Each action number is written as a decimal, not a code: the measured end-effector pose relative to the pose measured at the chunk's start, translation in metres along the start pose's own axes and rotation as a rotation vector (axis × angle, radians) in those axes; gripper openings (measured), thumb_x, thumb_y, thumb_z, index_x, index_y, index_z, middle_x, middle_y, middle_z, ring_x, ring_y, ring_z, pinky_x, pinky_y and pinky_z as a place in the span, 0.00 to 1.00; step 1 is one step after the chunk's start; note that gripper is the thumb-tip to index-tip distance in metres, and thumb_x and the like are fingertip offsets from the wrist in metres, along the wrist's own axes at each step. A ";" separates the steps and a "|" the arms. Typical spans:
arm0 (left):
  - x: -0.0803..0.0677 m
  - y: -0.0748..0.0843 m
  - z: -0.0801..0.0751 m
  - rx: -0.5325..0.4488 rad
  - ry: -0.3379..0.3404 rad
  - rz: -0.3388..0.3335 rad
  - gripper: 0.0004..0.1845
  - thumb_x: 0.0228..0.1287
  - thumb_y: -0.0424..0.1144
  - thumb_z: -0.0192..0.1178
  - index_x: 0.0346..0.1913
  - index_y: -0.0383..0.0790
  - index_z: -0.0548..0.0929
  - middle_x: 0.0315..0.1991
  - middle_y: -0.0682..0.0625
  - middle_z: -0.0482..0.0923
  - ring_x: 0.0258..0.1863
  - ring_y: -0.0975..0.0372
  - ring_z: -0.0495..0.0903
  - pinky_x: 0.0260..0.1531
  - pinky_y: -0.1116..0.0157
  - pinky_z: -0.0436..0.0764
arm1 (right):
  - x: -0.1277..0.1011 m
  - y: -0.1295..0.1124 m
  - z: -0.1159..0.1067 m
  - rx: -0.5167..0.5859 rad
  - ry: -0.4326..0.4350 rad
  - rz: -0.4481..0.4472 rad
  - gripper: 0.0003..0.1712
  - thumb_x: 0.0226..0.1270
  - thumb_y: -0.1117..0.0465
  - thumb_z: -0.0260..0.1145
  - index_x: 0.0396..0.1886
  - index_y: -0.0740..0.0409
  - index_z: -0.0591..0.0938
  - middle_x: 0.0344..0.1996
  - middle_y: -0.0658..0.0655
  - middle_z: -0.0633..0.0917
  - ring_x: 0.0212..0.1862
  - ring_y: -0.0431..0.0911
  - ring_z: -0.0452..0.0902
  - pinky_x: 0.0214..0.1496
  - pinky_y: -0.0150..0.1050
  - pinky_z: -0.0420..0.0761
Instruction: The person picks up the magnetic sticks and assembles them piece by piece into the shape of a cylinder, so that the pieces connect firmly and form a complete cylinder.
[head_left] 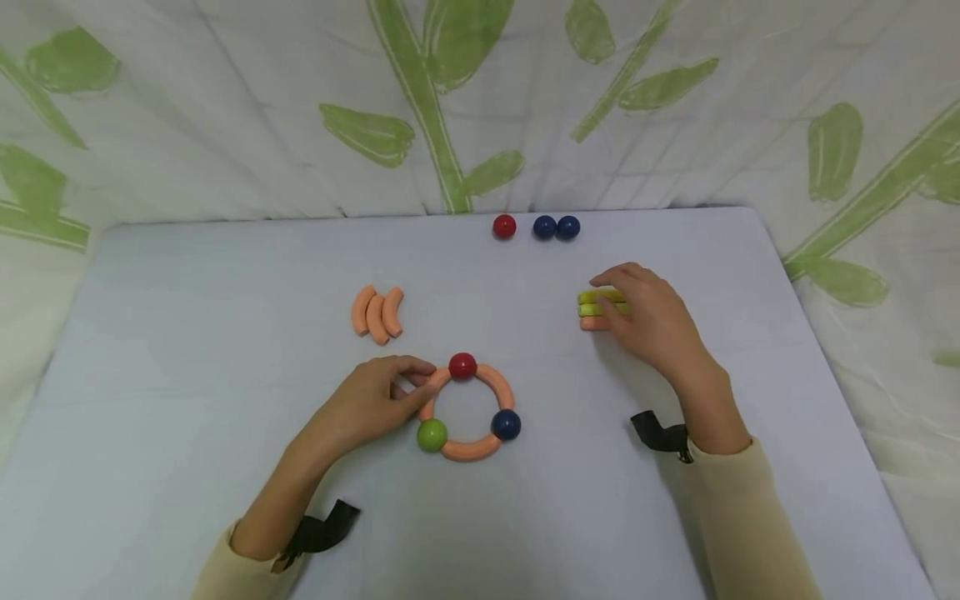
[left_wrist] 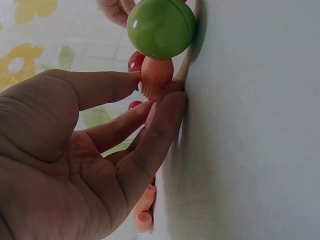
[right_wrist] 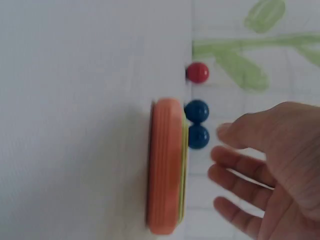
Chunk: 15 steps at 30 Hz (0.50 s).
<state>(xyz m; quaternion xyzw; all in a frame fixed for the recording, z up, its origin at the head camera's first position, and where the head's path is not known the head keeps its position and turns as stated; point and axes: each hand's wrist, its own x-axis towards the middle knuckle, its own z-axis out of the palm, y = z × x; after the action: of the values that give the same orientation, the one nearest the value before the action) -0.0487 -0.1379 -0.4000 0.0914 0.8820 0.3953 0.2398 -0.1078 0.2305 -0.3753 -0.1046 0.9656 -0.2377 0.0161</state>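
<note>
A ring of orange curved rods and a red ball, a blue ball and a green ball lies on the table. My left hand pinches the ring's left curved rod between thumb and fingers, just beside the green ball. Over on the right, my right hand hovers above a row of straight rods, its fingers loosely bent and holding nothing. Two of these are yellow-green rods; the nearest is an orange rod, apart from the fingers in the right wrist view.
Three loose orange curved rods lie beyond my left hand. Along the table's far edge sit a red ball and two blue balls side by side. A white cloth with green leaf patterns hangs behind the table.
</note>
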 end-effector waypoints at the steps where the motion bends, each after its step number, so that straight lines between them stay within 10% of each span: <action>1: 0.000 0.000 0.000 -0.002 0.001 0.003 0.20 0.75 0.48 0.66 0.62 0.40 0.86 0.49 0.47 0.89 0.32 0.64 0.82 0.32 0.65 0.78 | 0.000 0.004 -0.002 -0.027 -0.011 0.009 0.16 0.77 0.66 0.61 0.60 0.61 0.85 0.63 0.64 0.84 0.65 0.63 0.79 0.67 0.63 0.77; 15: 0.000 -0.003 0.000 -0.020 -0.012 -0.008 0.19 0.75 0.47 0.66 0.62 0.42 0.86 0.50 0.49 0.88 0.32 0.64 0.82 0.31 0.65 0.78 | 0.005 0.029 0.001 -0.114 -0.018 -0.006 0.15 0.79 0.67 0.61 0.58 0.63 0.86 0.59 0.66 0.88 0.61 0.64 0.83 0.65 0.63 0.79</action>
<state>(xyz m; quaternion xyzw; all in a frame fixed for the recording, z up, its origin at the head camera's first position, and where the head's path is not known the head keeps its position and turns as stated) -0.0487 -0.1394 -0.4025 0.0876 0.8769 0.4024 0.2477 -0.1179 0.2543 -0.3892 -0.1104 0.9770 -0.1814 0.0183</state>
